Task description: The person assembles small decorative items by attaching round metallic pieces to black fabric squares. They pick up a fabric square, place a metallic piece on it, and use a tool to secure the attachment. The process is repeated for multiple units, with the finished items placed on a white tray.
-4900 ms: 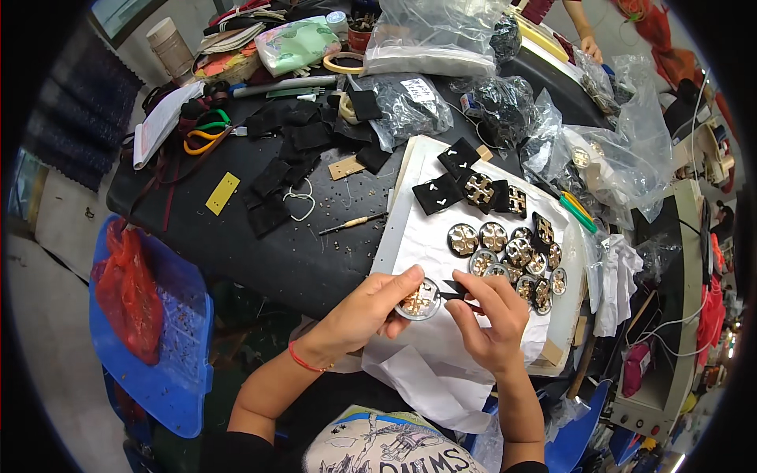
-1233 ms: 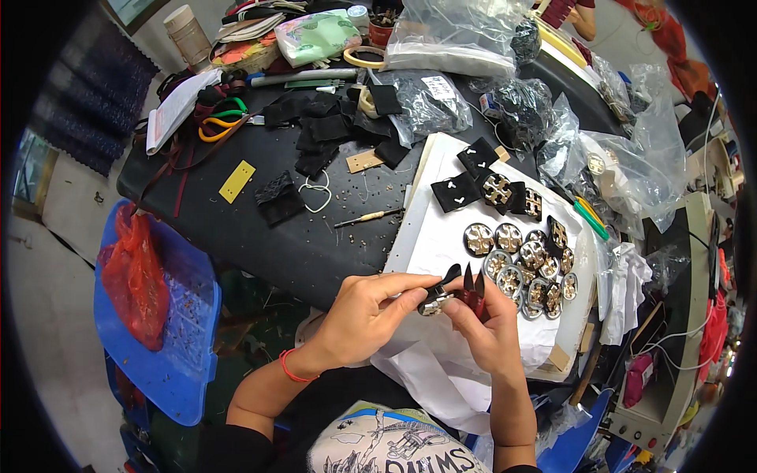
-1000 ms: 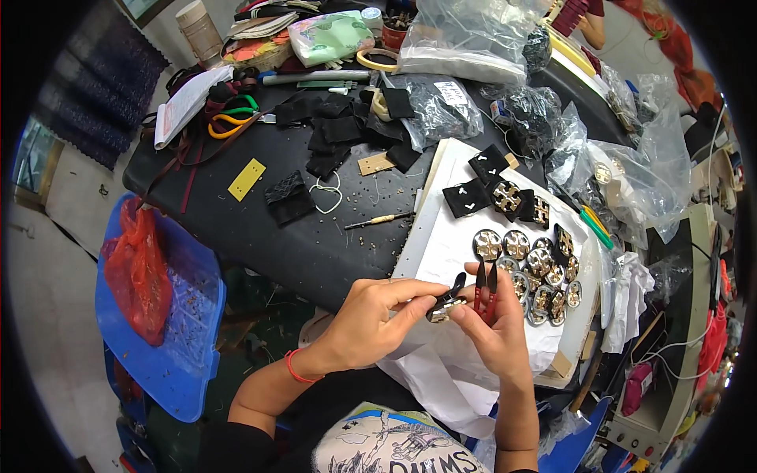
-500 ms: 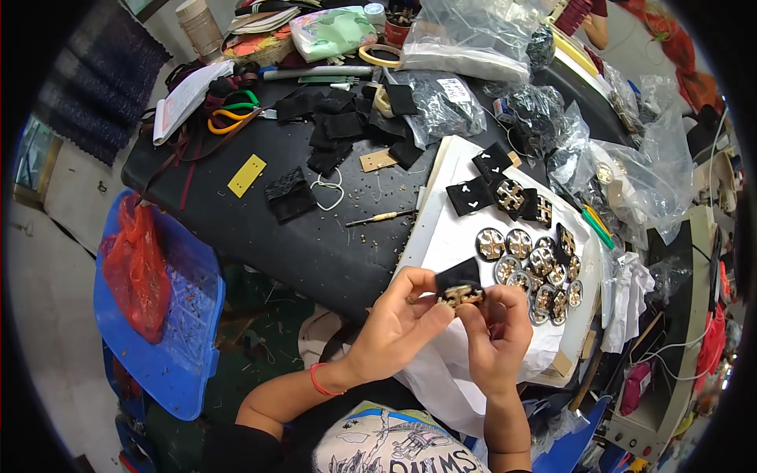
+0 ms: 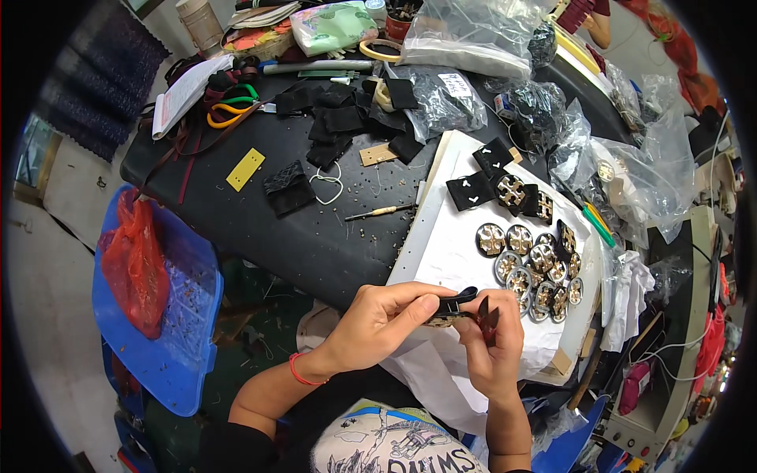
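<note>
My left hand (image 5: pixel 378 325) is closed on a black fabric piece with a gold metal emblem (image 5: pixel 443 314), pinching it between thumb and fingers. The black fabric bends over into a loop at its right end. My right hand (image 5: pixel 498 359) is closed at that end, its fingertips touching the piece. A dark red, pointed tool (image 5: pixel 488 318) pokes out between the right fingers; its kind is partly hidden. Right of my hands, several round gold-and-black emblems (image 5: pixel 542 258) lie on a white board (image 5: pixel 441 244), with black fabric pieces (image 5: pixel 471 191) above them.
A wooden-handled awl (image 5: pixel 386 211) and a yellow plate (image 5: pixel 246 169) lie on the black table. More black fabric (image 5: pixel 343 120), scissors (image 5: pixel 230 110) and plastic bags (image 5: pixel 465 47) crowd the back. A blue tray (image 5: pixel 185 339) with a red bag (image 5: pixel 134 268) stands at the left.
The black fabric stood up above the emblem and is now folded over. Both hands have shifted slightly, the left one lower and to the left. The dark red tool shows more.
</note>
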Tool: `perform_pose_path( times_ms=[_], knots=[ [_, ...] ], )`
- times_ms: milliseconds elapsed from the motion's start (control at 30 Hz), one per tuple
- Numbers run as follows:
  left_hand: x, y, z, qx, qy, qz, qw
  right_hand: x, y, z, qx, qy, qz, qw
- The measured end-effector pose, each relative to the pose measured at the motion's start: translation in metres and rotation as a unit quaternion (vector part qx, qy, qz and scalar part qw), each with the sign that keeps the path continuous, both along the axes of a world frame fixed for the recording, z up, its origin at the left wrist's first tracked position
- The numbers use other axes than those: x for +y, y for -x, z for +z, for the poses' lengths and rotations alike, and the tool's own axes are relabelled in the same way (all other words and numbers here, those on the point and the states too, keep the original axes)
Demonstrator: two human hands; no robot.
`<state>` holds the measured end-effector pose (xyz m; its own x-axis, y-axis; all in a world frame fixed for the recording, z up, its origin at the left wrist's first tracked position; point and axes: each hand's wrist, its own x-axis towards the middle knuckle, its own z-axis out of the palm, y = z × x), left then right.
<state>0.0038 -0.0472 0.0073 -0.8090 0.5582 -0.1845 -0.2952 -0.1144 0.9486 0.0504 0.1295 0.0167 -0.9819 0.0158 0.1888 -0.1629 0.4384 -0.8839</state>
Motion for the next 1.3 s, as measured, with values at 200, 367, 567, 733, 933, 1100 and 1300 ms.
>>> perform_pose_path(
  times_ms=[200, 367, 567, 733, 933, 1100, 1300],
  knots=[
    [0.0, -0.002, -0.012, 0.07, -0.006, 0.021, 0.997, -0.002, -0.002, -0.003, -0.049, 0.052, -0.008, 0.997],
    [0.002, -0.004, -0.003, 0.096, 0.019, 0.026, 0.995, -0.002, 0.001, -0.005, -0.007, 0.005, 0.003, 1.0],
    [-0.001, -0.003, -0.002, 0.134, 0.055, 0.022, 0.989, 0.001, 0.009, 0.006, -0.01, -0.051, 0.053, 0.997],
    [0.002, -0.005, -0.013, 0.229, 0.057, 0.057, 0.97, 0.007, 0.014, 0.004, -0.017, -0.083, 0.1, 0.991],
    [0.006, 0.0, -0.008, -0.004, -0.074, 0.023, 0.997, 0.011, 0.019, 0.007, -0.185, 0.171, -0.01, 0.968],
    [0.008, 0.0, -0.011, -0.067, -0.13, 0.048, 0.988, 0.01, 0.013, 0.003, -0.181, 0.192, 0.012, 0.965],
    [0.003, -0.002, -0.01, -0.077, -0.171, -0.029, 0.982, 0.018, 0.014, 0.0, -0.206, 0.289, 0.14, 0.925]
  ],
)
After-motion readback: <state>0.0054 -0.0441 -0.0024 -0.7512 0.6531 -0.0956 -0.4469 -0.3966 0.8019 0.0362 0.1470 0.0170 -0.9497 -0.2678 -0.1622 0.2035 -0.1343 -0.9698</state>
